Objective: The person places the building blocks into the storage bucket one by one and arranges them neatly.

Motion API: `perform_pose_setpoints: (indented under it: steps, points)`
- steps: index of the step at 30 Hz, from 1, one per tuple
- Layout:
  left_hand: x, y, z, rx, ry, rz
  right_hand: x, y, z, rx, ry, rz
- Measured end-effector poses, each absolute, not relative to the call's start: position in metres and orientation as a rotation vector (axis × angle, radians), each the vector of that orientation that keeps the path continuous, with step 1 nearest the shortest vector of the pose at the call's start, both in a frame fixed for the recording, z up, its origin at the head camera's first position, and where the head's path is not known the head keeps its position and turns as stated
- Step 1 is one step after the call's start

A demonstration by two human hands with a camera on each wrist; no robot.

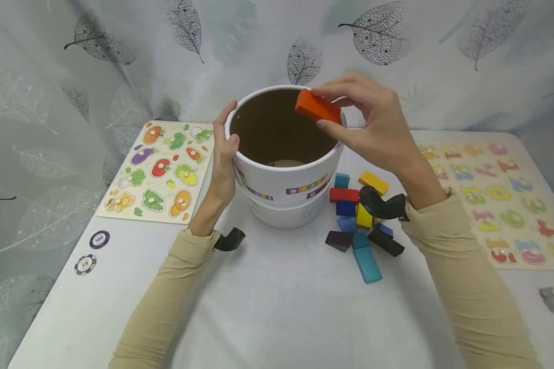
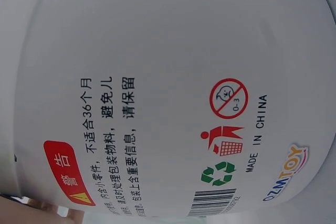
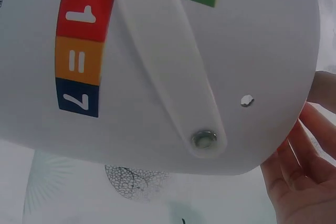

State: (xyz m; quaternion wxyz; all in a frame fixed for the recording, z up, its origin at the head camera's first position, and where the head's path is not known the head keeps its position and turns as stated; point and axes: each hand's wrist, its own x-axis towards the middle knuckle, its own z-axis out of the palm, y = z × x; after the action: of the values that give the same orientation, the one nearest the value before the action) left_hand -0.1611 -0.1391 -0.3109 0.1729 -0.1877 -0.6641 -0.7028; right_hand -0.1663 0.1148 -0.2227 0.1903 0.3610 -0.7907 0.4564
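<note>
A white bucket (image 1: 286, 192) with printed number strips stands on the table, its open top facing up. My left hand (image 1: 223, 159) grips its left rim, thumb over the edge and fingers along the outside. Between thumb and fingers my right hand (image 1: 369, 118) pinches an orange block (image 1: 318, 106) over the right side of the opening. Printed warning text covers the bucket wall (image 2: 173, 40) in the left wrist view. The right wrist view has a riveted strap handle (image 3: 163, 56) on the bucket, with the right hand's fingers (image 3: 304, 150) at its edge; the block is mostly hidden there.
Several coloured blocks, among them a light blue block (image 1: 367, 265) and a red block (image 1: 343, 195), lie right of the bucket. A vegetable puzzle board (image 1: 159, 171) is at left, near two round chips (image 1: 99, 239). A number puzzle board (image 1: 508, 195) lies at right.
</note>
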Motion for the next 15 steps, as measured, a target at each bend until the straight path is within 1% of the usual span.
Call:
perform_pose_setpoints:
  steps: [15]
  points:
    - [-0.1615,-0.1371,-0.3104,-0.513,-1.88,-1.999,-0.1705,0.1152,-0.2278,1.049,-2.259,1.33]
